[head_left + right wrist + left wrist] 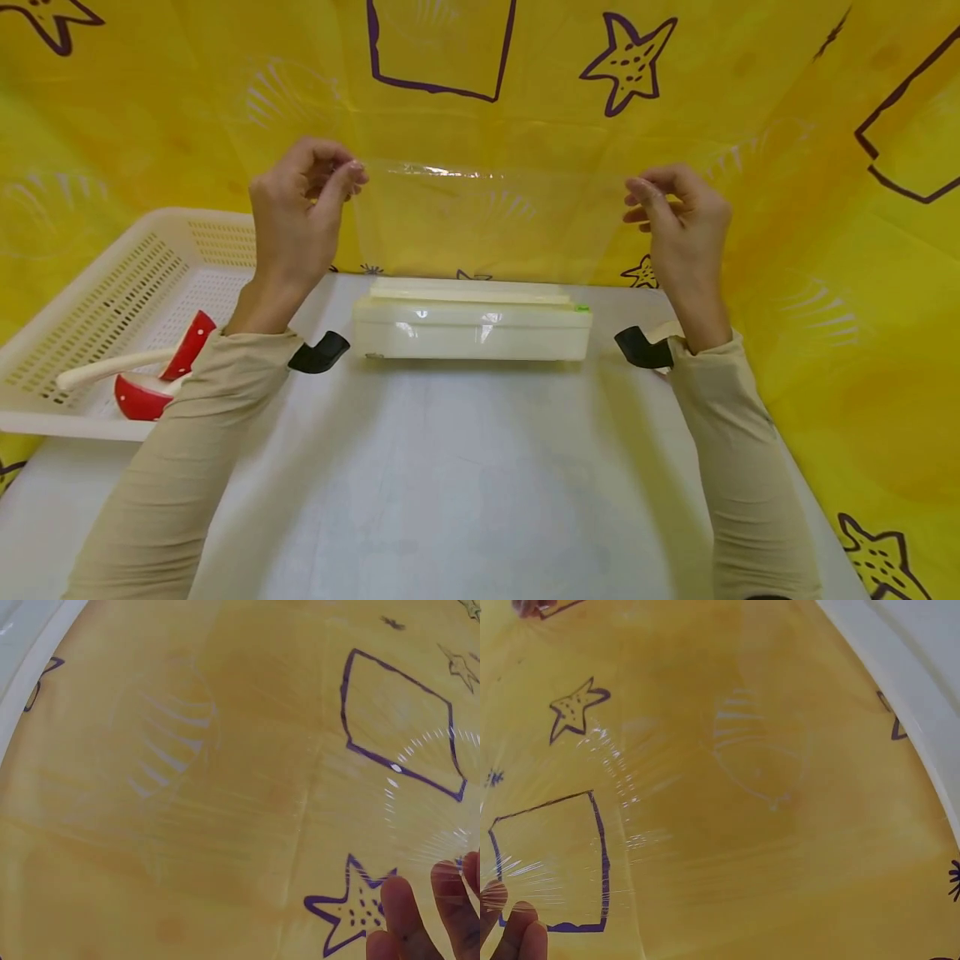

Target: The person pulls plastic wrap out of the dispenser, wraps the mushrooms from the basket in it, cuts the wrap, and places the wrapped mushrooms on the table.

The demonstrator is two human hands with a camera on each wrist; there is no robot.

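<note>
Between my two raised hands stretches a clear sheet of cling film [480, 208], its top edge catching the light. My left hand [300, 208] pinches one upper corner between thumb and fingers. The opposite corner is pinched by my right hand [678, 212]. Below, the film runs down to a cream cling film dispenser box [472, 333] on the white table. Through the left wrist view, the film [705, 795] shows fine creases near the fingertips [523, 919]. In the right wrist view, small glints spread over the film [405, 772] around the fingers [405, 915].
A white plastic basket [168, 218] stands at the left, holding red ladles [197, 337] with white handles. Behind the white table [465, 467] hangs a yellow patterned cloth [540, 50]. Black mounts [321, 352] stick out inward from both sleeves.
</note>
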